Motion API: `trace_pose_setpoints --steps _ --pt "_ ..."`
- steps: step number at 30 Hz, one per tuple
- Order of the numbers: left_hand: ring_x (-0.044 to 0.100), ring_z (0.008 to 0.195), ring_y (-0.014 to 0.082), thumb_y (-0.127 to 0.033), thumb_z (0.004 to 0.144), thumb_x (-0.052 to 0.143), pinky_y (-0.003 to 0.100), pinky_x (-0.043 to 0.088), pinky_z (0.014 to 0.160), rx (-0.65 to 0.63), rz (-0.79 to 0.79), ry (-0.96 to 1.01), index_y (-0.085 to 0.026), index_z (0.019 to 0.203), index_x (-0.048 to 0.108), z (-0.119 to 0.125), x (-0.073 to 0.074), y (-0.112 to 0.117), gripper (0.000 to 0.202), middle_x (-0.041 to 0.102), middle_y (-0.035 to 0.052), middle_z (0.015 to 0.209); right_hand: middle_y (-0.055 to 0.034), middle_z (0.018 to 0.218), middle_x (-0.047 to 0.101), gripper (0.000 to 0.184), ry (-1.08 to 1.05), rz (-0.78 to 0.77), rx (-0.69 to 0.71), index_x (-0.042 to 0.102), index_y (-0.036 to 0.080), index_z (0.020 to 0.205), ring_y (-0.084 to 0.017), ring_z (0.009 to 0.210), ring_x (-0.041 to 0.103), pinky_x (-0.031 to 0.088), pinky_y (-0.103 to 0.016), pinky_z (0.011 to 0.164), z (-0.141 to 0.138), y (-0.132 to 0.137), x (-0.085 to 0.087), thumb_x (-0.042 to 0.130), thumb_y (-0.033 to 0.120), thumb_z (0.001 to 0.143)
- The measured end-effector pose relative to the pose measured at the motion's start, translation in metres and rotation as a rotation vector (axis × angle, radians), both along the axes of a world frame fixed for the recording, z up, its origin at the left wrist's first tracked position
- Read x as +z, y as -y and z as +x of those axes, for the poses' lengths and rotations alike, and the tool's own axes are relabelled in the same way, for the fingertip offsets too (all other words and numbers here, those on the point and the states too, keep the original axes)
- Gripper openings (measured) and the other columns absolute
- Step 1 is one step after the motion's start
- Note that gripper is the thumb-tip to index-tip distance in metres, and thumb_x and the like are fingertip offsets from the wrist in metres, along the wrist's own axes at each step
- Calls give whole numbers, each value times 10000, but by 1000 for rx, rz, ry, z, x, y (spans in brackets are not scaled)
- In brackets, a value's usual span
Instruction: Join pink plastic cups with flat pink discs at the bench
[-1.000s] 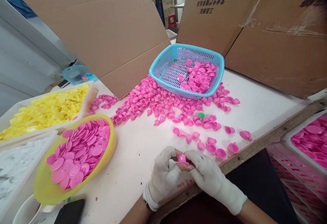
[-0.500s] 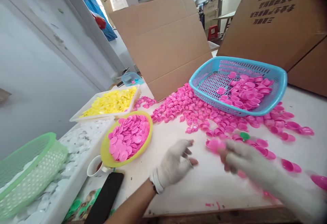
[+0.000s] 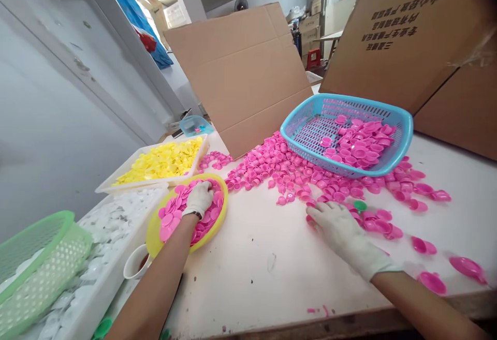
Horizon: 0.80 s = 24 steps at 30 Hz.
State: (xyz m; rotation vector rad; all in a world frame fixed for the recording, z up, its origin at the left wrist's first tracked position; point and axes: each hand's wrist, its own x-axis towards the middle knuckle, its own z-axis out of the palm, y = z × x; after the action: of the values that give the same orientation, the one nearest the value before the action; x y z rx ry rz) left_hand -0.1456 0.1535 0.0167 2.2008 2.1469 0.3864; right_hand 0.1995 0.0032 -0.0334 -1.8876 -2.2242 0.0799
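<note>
My left hand [image 3: 200, 198], in a white glove with bare fingertips, reaches into a yellow bowl [image 3: 152, 236] of flat pink plastic discs [image 3: 166, 220]. Its fingers are curled down among the discs, and what they hold, if anything, is hidden. On the right, my gloved right hand [image 3: 339, 231] lies low over the white table at the near edge of a pile of small pink plastic cups [image 3: 267, 160]. Its fingers are bent round a pink cup [image 3: 309, 218], mostly covered by them. A green piece [image 3: 360, 205] lies just beyond that hand.
A blue basket [image 3: 287, 132] of pink cups rests on the pile, before cardboard flaps [image 3: 248, 71]. To the left stand a tray of yellow pieces [image 3: 166, 159], a tray of white pieces [image 3: 104, 236], a green basket [image 3: 50, 257] and a white cup [image 3: 130, 266].
My left hand has gone from mid-table left into the yellow bowl. My right hand has moved a little and settled at the near cups; the pink piece held earlier no longer shows in it.
</note>
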Motion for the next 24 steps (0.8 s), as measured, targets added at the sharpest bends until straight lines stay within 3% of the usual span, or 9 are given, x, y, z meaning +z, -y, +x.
trace_pose_setpoints --steps 3,7,9,11,14,17,22,24 --pt "609 764 205 -192 710 523 295 455 714 12 18 11 -167 783 604 0 0 3 111 669 69 809 -109 894 668 236 155 -20 32 662 190 917 -258 872 579 367 -391 783 -10 6 -3 513 45 806" --pt "616 799 227 -249 751 493 326 471 737 51 119 51 -166 858 592 3 14 19 168 664 77 834 -102 884 668 273 139 -30 49 639 185 952 -257 849 573 336 -362 710 -13 16 -3 498 11 795" --pt "625 829 220 -265 757 490 326 483 766 54 230 169 -162 946 583 12 22 32 234 669 74 877 -86 879 671 279 118 -27 51 631 184 957 -251 850 566 320 -364 720 -11 21 -8 493 7 791" --pt "638 850 201 -267 748 505 303 500 777 -22 254 367 -164 1022 568 27 26 48 300 677 61 919 -67 869 670 246 84 -19 80 631 187 925 -237 847 554 304 -363 737 -6 25 -16 514 25 781" --pt "647 859 198 -297 739 540 298 517 778 -172 152 562 -158 1025 580 55 20 69 319 687 62 943 -51 856 658 121 5 38 99 634 197 839 -225 865 525 281 -363 763 0 34 -26 567 115 780" --pt "655 802 204 -310 732 566 318 523 761 -153 152 588 -148 982 593 73 10 79 299 690 68 867 -45 864 648 61 -99 120 82 635 206 802 -216 863 506 269 -357 765 1 47 -27 598 173 767" --pt "650 653 171 -284 714 575 294 529 657 0 195 699 -160 1021 546 54 15 73 332 676 37 796 -36 761 631 62 -209 111 35 620 195 723 -205 784 521 281 -343 739 -5 70 -17 601 136 717" --pt "638 626 172 -283 703 583 290 517 631 72 261 612 -170 1006 554 35 21 68 325 660 16 731 -36 746 630 100 -223 40 18 615 187 740 -197 743 533 299 -335 724 -9 75 -15 569 102 714"
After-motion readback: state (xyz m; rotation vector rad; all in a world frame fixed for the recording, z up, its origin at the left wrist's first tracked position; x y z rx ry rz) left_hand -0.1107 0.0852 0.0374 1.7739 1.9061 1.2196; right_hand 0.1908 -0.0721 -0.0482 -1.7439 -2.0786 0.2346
